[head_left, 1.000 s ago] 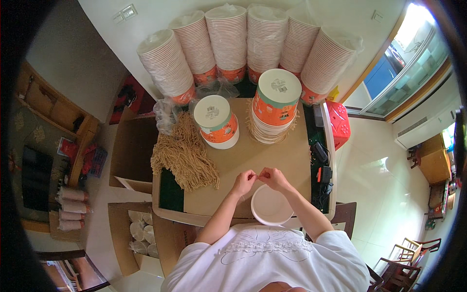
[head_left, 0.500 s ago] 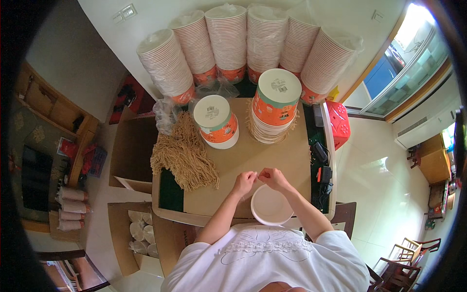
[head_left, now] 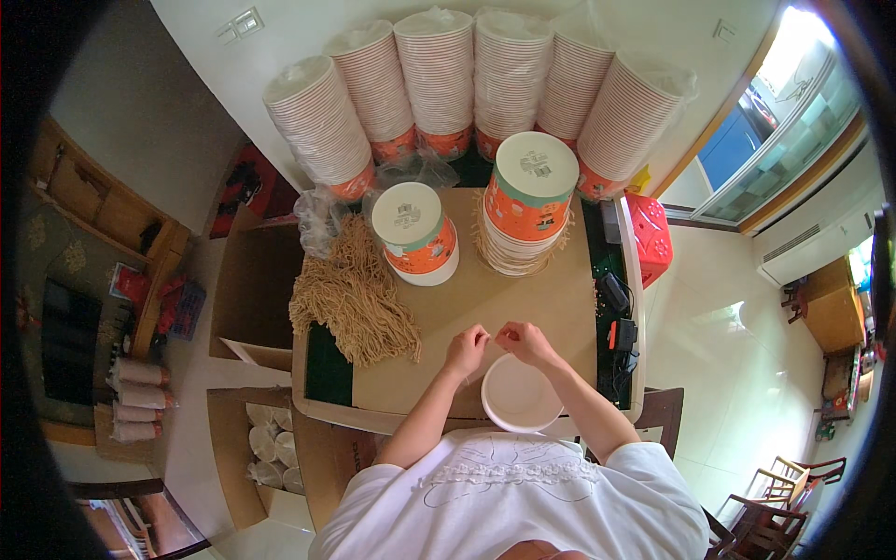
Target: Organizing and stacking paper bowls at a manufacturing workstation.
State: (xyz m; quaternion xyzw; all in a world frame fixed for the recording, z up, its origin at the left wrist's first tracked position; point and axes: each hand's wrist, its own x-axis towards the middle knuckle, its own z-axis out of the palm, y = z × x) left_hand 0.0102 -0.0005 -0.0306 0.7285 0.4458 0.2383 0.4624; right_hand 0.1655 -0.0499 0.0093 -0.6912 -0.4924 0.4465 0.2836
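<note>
- Head view: both hands meet over the brown surface (head_left: 523, 308), just above a white bowl (head_left: 519, 396) that sits at the near edge, at 6 o'clock of the surface.
- The left hand (head_left: 465, 349) and right hand (head_left: 523, 340) have fingertips pinched together, nearly touching each other. Something thin seems to be held between them, but it is too small to make out, so I cannot tell what each grip is clamped on.
- The bowl is open side up, empty as far as can be seen, and untouched, with the hands at its 12 o'clock.
- It looks like a light, thin paper or foam bowl: easy to lift, but likely to dent if squeezed, and smooth enough to slide on the surface. Its rim is probably the best place to take hold, thumb inside and fingers outside.
- A heap of tan noodles (head_left: 359, 294) lies at 10 o'clock of the hands, well apart. These look dry and brittle; a loose pinch would suit them better than a hard squeeze.
- Two upturned orange-and-white bowl stacks (head_left: 415, 229) stand at 12 o'clock, with tall wrapped stacks (head_left: 439, 79) along the wall behind.
</note>
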